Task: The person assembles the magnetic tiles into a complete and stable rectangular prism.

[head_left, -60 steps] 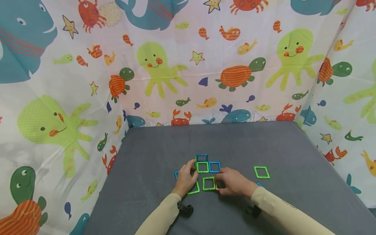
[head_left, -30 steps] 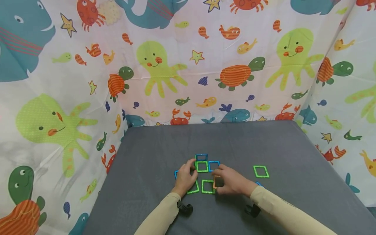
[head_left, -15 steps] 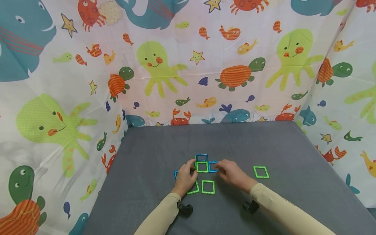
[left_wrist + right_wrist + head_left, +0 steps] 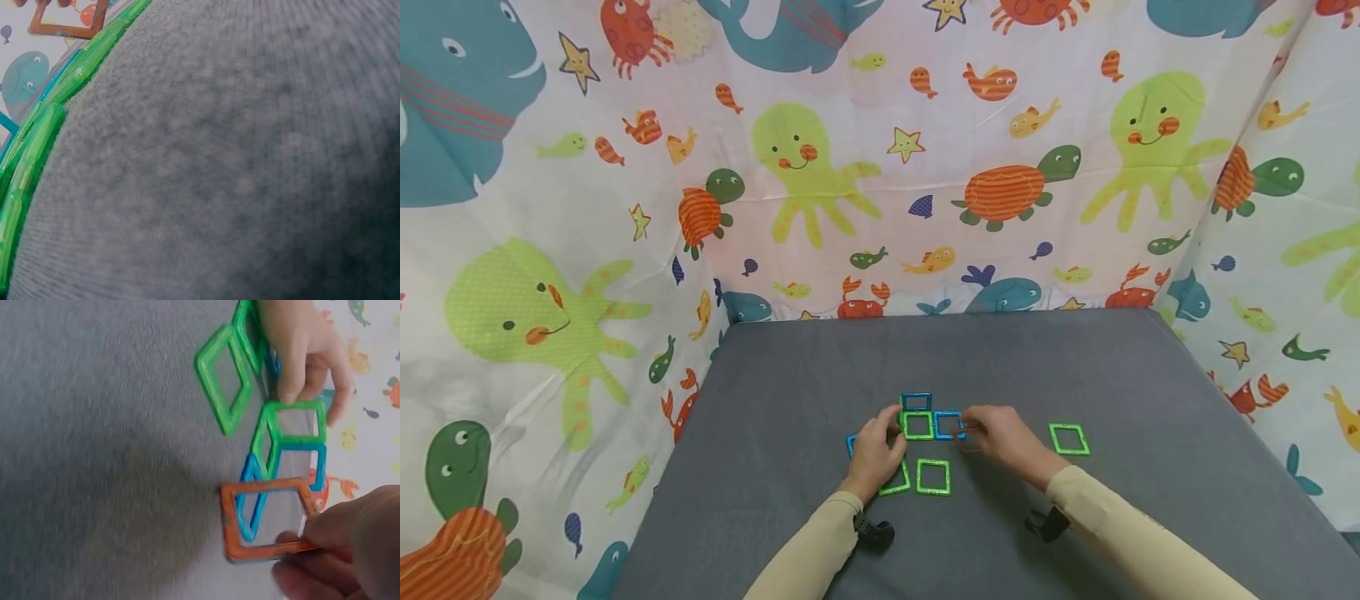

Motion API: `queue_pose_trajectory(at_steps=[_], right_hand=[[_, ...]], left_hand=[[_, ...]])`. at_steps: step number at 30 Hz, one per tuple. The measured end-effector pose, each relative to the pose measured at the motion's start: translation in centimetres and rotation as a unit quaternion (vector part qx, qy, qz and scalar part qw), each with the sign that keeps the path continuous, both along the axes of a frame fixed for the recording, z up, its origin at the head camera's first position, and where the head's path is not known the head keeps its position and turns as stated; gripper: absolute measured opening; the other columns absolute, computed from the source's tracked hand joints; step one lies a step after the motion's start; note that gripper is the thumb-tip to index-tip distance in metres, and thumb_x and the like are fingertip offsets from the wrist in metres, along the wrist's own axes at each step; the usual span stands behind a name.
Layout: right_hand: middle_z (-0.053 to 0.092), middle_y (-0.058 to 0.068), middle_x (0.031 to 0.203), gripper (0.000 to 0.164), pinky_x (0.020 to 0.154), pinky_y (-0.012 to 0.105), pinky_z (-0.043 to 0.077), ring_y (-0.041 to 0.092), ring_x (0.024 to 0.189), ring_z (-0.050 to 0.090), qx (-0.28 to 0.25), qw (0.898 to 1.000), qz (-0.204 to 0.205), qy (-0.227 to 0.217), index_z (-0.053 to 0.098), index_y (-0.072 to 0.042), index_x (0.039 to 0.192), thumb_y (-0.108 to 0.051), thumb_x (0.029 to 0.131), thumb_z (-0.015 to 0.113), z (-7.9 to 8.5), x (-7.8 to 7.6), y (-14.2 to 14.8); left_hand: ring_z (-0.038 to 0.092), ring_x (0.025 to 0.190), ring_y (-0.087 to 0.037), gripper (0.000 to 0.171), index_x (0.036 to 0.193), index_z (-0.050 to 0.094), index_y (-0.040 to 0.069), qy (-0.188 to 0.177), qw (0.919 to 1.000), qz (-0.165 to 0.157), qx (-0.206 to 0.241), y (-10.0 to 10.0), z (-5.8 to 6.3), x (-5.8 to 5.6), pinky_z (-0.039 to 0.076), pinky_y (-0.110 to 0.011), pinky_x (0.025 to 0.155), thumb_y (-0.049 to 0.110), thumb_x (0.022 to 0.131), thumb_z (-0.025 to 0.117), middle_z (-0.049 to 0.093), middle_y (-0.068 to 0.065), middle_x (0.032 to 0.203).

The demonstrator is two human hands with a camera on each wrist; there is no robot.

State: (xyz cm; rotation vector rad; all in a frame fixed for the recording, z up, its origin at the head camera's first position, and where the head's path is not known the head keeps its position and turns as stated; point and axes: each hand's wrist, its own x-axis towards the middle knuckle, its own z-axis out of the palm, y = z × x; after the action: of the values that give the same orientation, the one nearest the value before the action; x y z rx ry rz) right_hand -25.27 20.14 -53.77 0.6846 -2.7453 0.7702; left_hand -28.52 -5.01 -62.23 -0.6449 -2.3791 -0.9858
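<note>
My right hand (image 4: 1007, 437) pinches one edge of an orange square magnetic tile (image 4: 231, 519), an open frame held above the table near a flat blue tile (image 4: 936, 426). That blue tile lies beside a flat green tile (image 4: 917, 438). Behind the green one stands an upright blue tile (image 4: 916, 395). At its left side an upright green tile (image 4: 297, 405) stands between the thumb and a finger of my left hand (image 4: 874, 454), which holds it. Partly under the left hand are another green tile (image 4: 895, 492) and a blue tile (image 4: 850, 447).
A separate green tile (image 4: 933, 492) lies flat nearer me, and another green tile (image 4: 1069, 452) lies to the right. All sit on a grey cloth-covered table (image 4: 820, 367). A curtain printed with sea animals (image 4: 917, 242) rises behind and at both sides.
My right hand has lifted the orange tile from beside the near green tile and carried it forward, close to the flat blue tile. The near green tile shifted slightly; my left hand stays put.
</note>
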Motion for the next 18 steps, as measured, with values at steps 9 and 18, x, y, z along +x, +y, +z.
queue_pose_trajectory(at_steps=[9,18], right_hand=[[0.073,0.004,0.082,0.017,0.067,0.033,0.056,0.02,0.076,0.069,0.06,0.998,0.005,0.009,0.077,-0.007,0.088,0.007,0.082,0.071,0.2,0.4,1.9],[0.076,0.005,0.083,0.016,0.065,0.03,0.056,0.019,0.076,0.071,0.049,0.999,0.018,-0.015,0.076,-0.008,0.089,0.006,0.082,0.069,-0.1,0.4,2.5]], left_hand=[[0.065,0.078,-0.015,0.042,0.132,0.062,0.009,0.004,1.0,0.003,0.0,0.1,-0.1,-0.1,0.055,-0.03,0.069,0.007,0.091,0.069,0.073,-0.003,0.089],[0.064,0.078,-0.015,0.043,0.133,0.062,0.01,0.0,1.0,0.002,-0.003,0.1,-0.1,-0.1,0.054,-0.03,0.069,0.007,0.091,0.069,0.072,-0.002,0.09]])
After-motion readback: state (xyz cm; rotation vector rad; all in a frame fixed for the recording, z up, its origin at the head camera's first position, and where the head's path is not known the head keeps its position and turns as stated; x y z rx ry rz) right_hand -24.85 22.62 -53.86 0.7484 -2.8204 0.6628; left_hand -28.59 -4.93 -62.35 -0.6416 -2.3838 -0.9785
